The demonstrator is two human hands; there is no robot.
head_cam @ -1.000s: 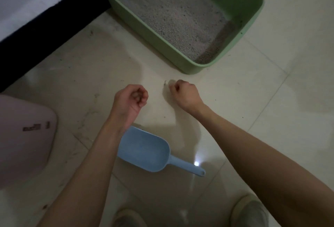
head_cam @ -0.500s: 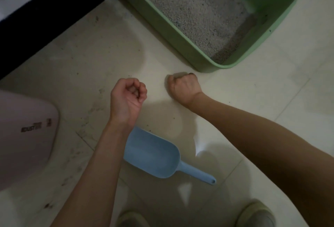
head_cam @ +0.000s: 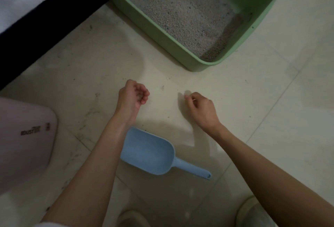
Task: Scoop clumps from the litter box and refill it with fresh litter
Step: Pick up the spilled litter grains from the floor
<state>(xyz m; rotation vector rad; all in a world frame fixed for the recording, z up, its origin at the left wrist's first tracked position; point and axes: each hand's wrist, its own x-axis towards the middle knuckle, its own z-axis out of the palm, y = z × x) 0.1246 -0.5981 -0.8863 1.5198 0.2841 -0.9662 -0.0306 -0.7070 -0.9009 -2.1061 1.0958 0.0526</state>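
Pink bin (head_cam: 23, 140): far left on the tile floor (head_cam: 271, 118), rounded corner showing, small dark print on its side. Only part in view.

Dark baseboard (head_cam: 45, 33): runs diagonally across the upper left, white wall above it.

Left hand (head_cam: 132, 95): palm turned up, fingers curled into a loose cup. Whether anything lies inside the cup cannot be told. Held over the floor, forearm crossing the front edge of the scoop.

Scoop (head_cam: 148, 154): pale blue, lying on the floor near the feet, bowl toward the left, handle pointing lower right. Neither hand touches it.

Specks (head_cam: 162, 87): a few dark bits scattered on the tile between the hands and the box.

Right hand (head_cam: 200, 107): knuckles up, fingertips drawn together low at the floor. Whether they pinch a grain cannot be told.

Box (head_cam: 253, 42): green, upper right, one corner near the baseboard, well apart from both hands. Grey litter (head_cam: 180, 9) covers its bottom.

Shoes (head_cam: 251, 212): two pale toes at the bottom edge.
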